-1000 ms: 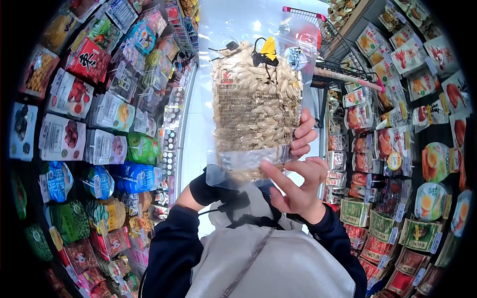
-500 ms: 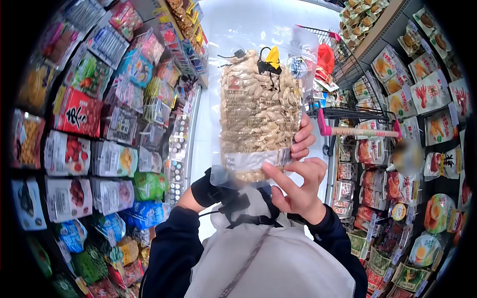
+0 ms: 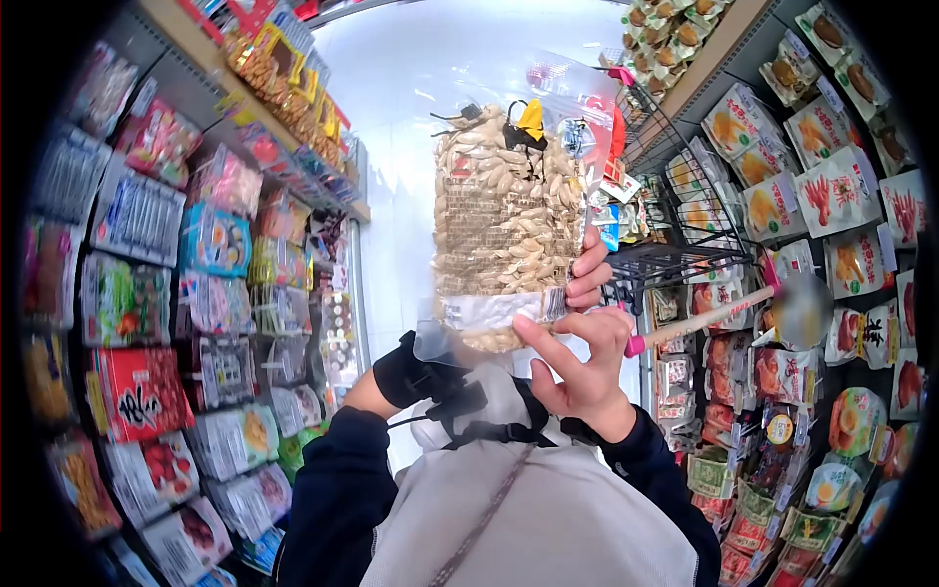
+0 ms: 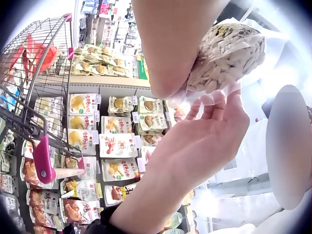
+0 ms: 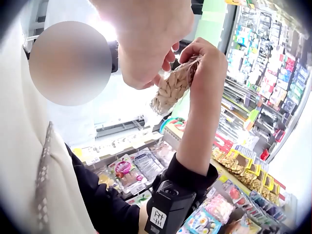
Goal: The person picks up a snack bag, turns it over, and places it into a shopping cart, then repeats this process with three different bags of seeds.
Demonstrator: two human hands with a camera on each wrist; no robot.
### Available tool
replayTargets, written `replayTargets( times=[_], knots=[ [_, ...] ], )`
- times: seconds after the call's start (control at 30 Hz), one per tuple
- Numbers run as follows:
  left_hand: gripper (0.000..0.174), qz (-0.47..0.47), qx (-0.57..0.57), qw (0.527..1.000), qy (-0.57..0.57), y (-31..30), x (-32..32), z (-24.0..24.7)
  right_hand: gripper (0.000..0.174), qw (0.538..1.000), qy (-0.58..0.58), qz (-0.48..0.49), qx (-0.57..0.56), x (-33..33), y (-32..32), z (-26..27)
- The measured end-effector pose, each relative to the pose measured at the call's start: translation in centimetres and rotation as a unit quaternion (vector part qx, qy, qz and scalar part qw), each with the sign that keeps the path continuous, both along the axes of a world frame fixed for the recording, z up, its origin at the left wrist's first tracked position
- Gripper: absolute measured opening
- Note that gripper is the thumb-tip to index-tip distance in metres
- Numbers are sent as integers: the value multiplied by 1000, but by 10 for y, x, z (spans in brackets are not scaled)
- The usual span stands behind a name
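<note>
A clear plastic bag of pale seeds [image 3: 504, 225] is held upright in front of the chest, its printed text facing the head camera. My left hand [image 3: 590, 269] grips it from behind, fingers curling round the right edge while the palm is hidden. In the right wrist view the left hand [image 5: 207, 61] holds the bag [image 5: 173, 90] from the side. My right hand [image 3: 587, 362] is at the lower right of the bag. Its index finger touches the pale strip near the bottom, and its thumb stands apart. Seen by the left wrist camera, the right hand [image 4: 209, 122] has fingertips right at the bag's underside.
A wire shopping cart [image 3: 675, 196] with a pink-ended handle [image 3: 709, 318] stands to the right, goods inside it. Shelves of packaged food [image 3: 827, 191] line the right side. On the left, more packets hang, among them a red bag [image 3: 142, 391]. Pale floor [image 3: 391, 196] runs between.
The view has swung, so the left shelves have shifted downward and the cart shows more fully. Both hands keep almost the same pose on the bag.
</note>
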State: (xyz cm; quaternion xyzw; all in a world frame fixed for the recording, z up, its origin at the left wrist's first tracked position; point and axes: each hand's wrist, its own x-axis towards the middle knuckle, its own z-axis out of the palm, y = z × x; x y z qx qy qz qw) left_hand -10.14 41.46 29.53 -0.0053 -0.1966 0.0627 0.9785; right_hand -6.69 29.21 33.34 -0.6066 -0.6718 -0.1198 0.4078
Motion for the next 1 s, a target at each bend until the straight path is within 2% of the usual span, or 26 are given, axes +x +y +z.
replayTargets(
  times=[0.23, 0.33, 0.37, 0.47, 0.5, 0.6, 0.67, 0.73, 1.0],
  knots=[
    [25, -62, 20, 998, 26, 111, 8, -4, 47, 998, -15, -65, 2, -5, 109, -6],
    [25, -60, 34, 989, 130, 162, 2, 8, 46, 997, -12, -78, -9, -9, 159, -6],
    [25, -80, 26, 993, 87, 179, 4, 12, 47, 996, -10, -86, -15, -11, 175, -2],
    [25, -86, 15, 989, 117, 215, 3, 14, 49, 994, -2, -108, -27, -12, 209, 3],
    [24, -82, 32, 992, 91, 226, 7, 3, 49, 993, 2, -113, -33, -12, 218, 2],
    [25, -89, 14, 984, 151, 243, 7, 15, 48, 991, 6, -126, -40, -8, 238, 0],
    [26, -117, 6, 988, 100, 252, 16, 5, 46, 990, 3, -128, -60, -4, 245, -4],
    [27, -149, 28, 988, -21, 257, 39, -21, 45, 987, 0, -147, -70, -2, 251, -4],
    [30, -185, -26, 979, 80, 250, 79, -13, 37, 978, 3, -193, -77, 34, 250, -1]
  ],
)
